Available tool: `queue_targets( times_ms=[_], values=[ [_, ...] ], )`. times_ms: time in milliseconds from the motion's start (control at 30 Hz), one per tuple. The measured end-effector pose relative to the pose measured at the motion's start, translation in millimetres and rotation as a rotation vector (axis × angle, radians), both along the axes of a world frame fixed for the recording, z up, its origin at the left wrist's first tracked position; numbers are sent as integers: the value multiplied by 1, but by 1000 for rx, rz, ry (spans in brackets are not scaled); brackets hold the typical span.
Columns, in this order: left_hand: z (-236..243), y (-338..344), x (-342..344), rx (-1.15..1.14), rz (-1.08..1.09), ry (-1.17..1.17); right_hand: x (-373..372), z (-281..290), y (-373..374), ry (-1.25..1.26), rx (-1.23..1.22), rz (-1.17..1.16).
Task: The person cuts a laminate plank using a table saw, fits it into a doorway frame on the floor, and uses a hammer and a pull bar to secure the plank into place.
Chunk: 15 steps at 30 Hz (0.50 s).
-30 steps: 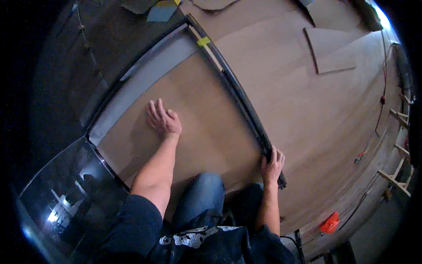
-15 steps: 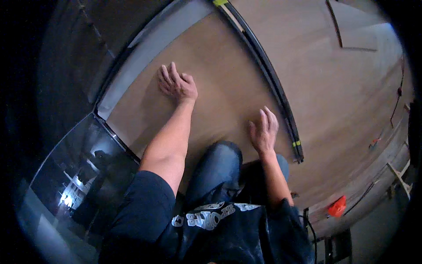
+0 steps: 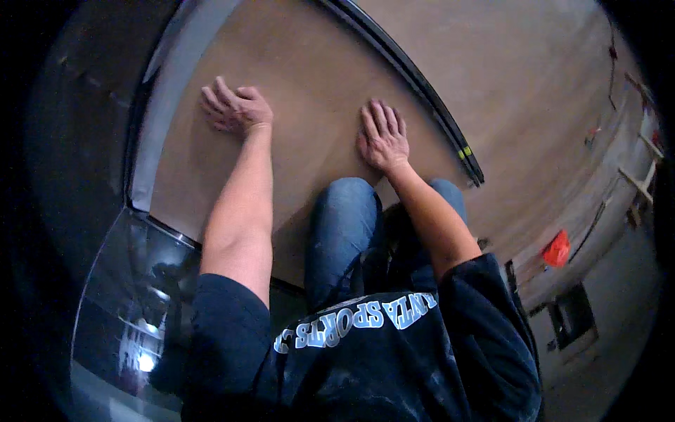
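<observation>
Since the earlier frame the right hand (image 3: 383,136) is lying closer to the left hand (image 3: 235,107), both now pressing flat with fingers spread, gripping nothing, on the brown floor panel (image 3: 309,63). The panel is lying on the floor of a dim room, its pale edge strip (image 3: 165,91) running along the left. A long black straightedge (image 3: 422,88) is lying just right of the right hand, an orange object (image 3: 557,248) is sitting well apart, and the person's blue-jeaned knees (image 3: 344,225) are covering the panel's near edge.

Brown panel (image 3: 309,77) on floor (image 3: 534,91)
</observation>
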<state>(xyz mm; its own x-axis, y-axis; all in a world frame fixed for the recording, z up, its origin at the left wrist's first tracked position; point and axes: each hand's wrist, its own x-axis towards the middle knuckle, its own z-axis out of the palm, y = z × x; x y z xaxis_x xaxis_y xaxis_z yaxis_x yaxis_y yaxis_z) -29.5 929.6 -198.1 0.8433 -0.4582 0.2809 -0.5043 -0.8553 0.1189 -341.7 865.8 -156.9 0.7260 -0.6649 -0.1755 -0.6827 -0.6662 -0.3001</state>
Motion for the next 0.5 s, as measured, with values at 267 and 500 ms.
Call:
queue_targets(
  times_ms=[267,500],
  values=[
    [-15,1,3,-75,-22,-28,-9,-11,4,28,18,88],
    [-9,1,3,-49,-6,-3,-4,-8,4,-14,-12,82]
  ],
)
